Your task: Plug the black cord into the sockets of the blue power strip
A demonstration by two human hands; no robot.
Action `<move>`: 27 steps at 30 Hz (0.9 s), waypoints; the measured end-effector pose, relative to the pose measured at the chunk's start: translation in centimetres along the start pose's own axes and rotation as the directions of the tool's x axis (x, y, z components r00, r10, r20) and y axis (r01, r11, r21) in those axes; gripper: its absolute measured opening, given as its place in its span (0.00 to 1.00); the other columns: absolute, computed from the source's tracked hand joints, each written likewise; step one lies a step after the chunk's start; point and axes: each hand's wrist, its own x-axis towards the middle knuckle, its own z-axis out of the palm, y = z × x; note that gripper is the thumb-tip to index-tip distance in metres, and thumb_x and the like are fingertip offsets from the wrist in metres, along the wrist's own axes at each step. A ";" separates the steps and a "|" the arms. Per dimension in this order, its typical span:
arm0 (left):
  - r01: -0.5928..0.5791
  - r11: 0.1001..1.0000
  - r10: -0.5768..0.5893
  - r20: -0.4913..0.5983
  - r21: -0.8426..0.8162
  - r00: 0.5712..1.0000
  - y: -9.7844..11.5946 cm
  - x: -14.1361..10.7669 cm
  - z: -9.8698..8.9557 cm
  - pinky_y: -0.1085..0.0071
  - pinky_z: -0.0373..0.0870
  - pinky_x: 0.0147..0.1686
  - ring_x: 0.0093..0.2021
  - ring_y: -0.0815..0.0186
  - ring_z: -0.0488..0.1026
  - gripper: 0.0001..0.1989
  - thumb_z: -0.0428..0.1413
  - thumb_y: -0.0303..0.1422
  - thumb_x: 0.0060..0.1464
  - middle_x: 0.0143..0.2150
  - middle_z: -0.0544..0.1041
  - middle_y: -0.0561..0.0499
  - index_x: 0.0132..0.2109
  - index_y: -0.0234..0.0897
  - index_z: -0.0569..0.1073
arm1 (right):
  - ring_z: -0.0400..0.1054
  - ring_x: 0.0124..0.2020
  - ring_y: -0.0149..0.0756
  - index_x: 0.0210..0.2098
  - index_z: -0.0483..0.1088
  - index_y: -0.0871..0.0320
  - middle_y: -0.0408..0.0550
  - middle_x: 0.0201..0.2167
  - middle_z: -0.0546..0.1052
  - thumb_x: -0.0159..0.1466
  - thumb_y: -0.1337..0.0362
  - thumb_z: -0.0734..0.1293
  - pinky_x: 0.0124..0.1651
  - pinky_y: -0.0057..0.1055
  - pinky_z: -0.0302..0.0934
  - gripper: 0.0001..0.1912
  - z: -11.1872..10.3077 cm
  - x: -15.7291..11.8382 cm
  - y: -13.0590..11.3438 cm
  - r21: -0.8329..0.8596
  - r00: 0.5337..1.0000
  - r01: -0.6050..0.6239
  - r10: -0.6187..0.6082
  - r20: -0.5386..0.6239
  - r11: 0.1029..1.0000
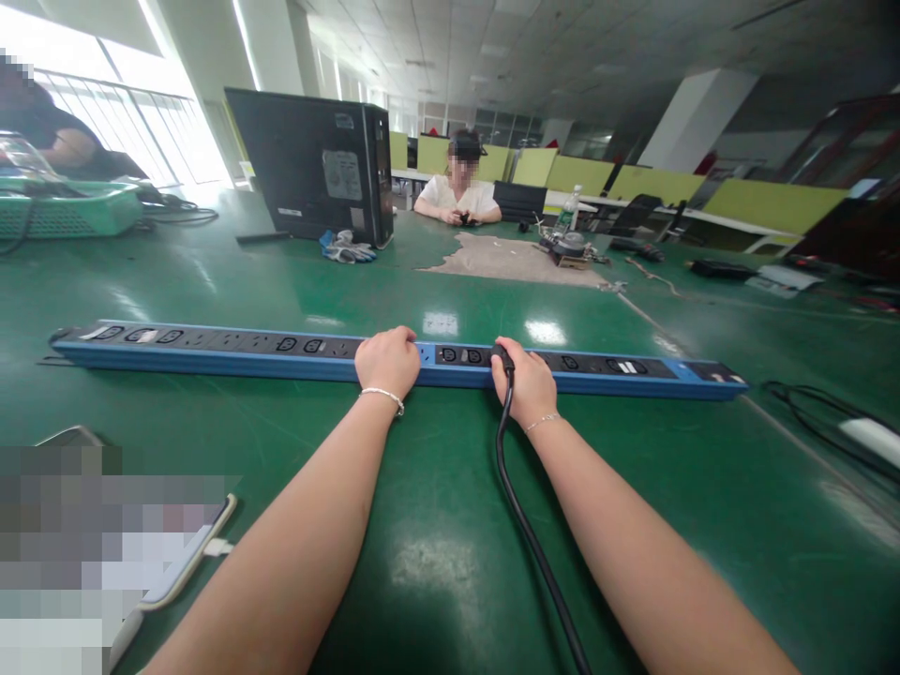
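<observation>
2 bare hands, both at work along 1 long power strip (457,377), which lies crosswise on the green table (414,469) in front of the person. Left hand (388,361): fingers curled down and closed over the strip, left of its middle, knuckles upward; fingertips hidden. Right hand (531,380): thumb and fingers pinched around 1 black plug (502,357), held at the strip's top face; whether it is seated in a socket cannot be told. Black cable (517,497): round, smooth, rubbery-looking, bending from the plug down to the lower edge of view. Strip: straight, narrow, with ribbed blue sides and a black top set with outlets of several shapes. Bracelets, 2: a pale band (383,397) at the left wrist, a thin chain (543,422) at the right. Table surface: glossy, scuffed, reflecting light. Beyond the strip: 1 black boxy computer tower (309,169); beside its base, crumpled grey and blue fabric gloves (348,247); 1 green perforated plastic basket (77,214) at far left; 1 ragged-edged brown sheet (502,258); 1 clear bottle (568,211); 1 seated co-worker (460,195) in a white top.
</observation>
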 end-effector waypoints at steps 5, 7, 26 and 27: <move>-0.113 0.994 0.113 -0.010 -0.010 0.994 0.8 -0.5 0.4 0.66 0.61 0.47 0.45 0.62 0.72 0.16 0.43 0.34 0.56 0.42 0.78 0.51 0.43 0.43 0.74 | 0.70 0.44 0.43 0.47 0.69 0.57 0.52 0.42 0.77 0.61 0.59 0.59 0.52 0.40 0.56 0.18 0.5 0.1 0.0 0.022 0.997 -0.055 0.056 -0.048 0.998; -0.157 0.987 0.157 -0.004 -0.023 0.988 1.1 -0.7 0.5 0.66 0.60 0.48 0.47 0.62 0.71 0.16 0.43 0.37 0.57 0.44 0.78 0.50 0.45 0.43 0.74 | 0.69 0.44 0.43 0.46 0.69 0.58 0.53 0.42 0.77 0.60 0.57 0.59 0.52 0.40 0.56 0.18 0.7 0.1 0.0 0.013 0.996 -0.071 0.071 -0.053 0.997; -0.153 0.988 0.154 0.031 -0.015 0.988 1.4 -0.6 0.4 0.67 0.61 0.49 0.47 0.64 0.71 0.17 0.43 0.34 0.56 0.45 0.78 0.52 0.43 0.45 0.75 | 0.71 0.40 0.39 0.43 0.70 0.57 0.50 0.36 0.77 0.64 0.50 0.53 0.47 0.36 0.60 0.22 0.0 1.1 0.1 0.284 0.953 -0.157 0.221 -0.207 0.946; -0.152 0.988 0.153 0.031 -0.016 0.988 1.4 -0.6 0.3 0.67 0.61 0.49 0.48 0.64 0.71 0.17 0.43 0.34 0.56 0.45 0.78 0.52 0.43 0.45 0.75 | 0.70 0.40 0.39 0.43 0.70 0.57 0.50 0.37 0.77 0.64 0.50 0.52 0.46 0.35 0.60 0.23 -0.6 1.5 0.5 0.345 0.920 -0.175 0.278 -0.276 0.922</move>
